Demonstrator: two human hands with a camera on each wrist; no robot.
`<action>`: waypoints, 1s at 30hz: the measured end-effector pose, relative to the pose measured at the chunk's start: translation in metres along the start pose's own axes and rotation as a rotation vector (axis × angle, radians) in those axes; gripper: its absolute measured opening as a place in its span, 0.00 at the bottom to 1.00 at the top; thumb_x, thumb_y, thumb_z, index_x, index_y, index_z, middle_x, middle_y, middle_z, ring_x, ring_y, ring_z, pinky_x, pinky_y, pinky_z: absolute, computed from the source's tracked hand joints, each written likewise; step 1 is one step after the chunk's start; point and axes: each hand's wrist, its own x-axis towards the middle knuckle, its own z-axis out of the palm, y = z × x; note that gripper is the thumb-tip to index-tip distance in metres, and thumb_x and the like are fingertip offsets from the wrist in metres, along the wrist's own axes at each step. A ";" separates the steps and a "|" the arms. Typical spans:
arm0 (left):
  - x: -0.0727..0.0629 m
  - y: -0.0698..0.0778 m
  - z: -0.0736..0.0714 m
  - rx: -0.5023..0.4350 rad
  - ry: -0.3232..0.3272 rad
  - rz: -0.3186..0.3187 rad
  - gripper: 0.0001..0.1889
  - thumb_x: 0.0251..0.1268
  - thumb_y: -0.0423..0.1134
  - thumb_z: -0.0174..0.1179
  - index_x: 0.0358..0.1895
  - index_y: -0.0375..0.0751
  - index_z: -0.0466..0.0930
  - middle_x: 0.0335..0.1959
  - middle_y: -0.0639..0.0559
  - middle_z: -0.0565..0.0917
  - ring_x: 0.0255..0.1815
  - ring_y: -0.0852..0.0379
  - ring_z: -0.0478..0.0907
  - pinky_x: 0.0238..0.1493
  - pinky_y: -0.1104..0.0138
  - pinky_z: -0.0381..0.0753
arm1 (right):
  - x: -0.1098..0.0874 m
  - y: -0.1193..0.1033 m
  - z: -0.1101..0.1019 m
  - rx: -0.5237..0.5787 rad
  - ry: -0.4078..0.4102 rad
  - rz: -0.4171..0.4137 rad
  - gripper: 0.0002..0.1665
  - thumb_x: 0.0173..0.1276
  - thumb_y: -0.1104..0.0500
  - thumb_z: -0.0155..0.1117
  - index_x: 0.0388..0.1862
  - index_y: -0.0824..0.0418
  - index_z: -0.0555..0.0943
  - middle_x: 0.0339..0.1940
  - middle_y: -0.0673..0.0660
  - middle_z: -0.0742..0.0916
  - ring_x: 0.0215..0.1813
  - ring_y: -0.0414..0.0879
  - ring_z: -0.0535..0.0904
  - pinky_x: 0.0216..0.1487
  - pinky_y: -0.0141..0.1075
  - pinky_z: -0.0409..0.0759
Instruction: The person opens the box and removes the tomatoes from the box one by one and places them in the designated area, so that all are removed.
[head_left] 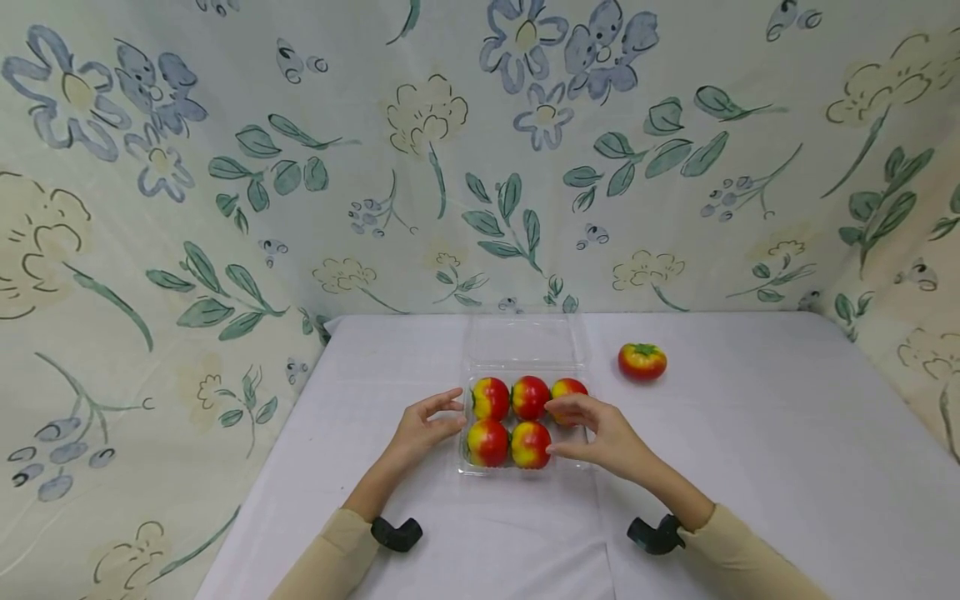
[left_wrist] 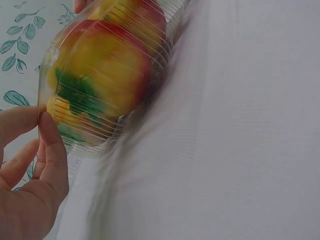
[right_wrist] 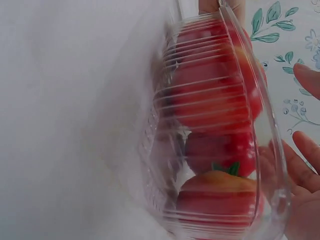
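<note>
A clear plastic clamshell box (head_left: 525,472) lies with its lid (head_left: 525,340) raised at the back. Red-and-yellow fruits with green leafy tops, like persimmons or tomatoes, sit inside: three behind, including the back left fruit (head_left: 491,398), and two in front, including the front middle fruit (head_left: 530,445). My left hand (head_left: 425,429) pinches the box's left rim between thumb and finger, as the left wrist view (left_wrist: 30,170) shows. Over the box's right side, my right hand (head_left: 600,433) has its fingers spread and holds nothing; it partly hides the back right fruit (head_left: 567,392).
Another such fruit (head_left: 642,362) rests on the white tablecloth (head_left: 750,433), right of the box. Behind the table hangs a flowered cloth (head_left: 480,167). A black wrist mount (head_left: 397,534) sits at the left sleeve, another black mount (head_left: 656,534) at the right.
</note>
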 end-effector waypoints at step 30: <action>-0.001 -0.003 0.000 0.017 0.009 0.002 0.27 0.67 0.33 0.65 0.68 0.34 0.72 0.52 0.40 0.81 0.45 0.36 0.82 0.52 0.64 0.82 | 0.009 0.006 0.024 -0.095 -0.017 -0.057 0.34 0.55 0.62 0.80 0.60 0.66 0.77 0.57 0.63 0.83 0.59 0.59 0.79 0.59 0.55 0.76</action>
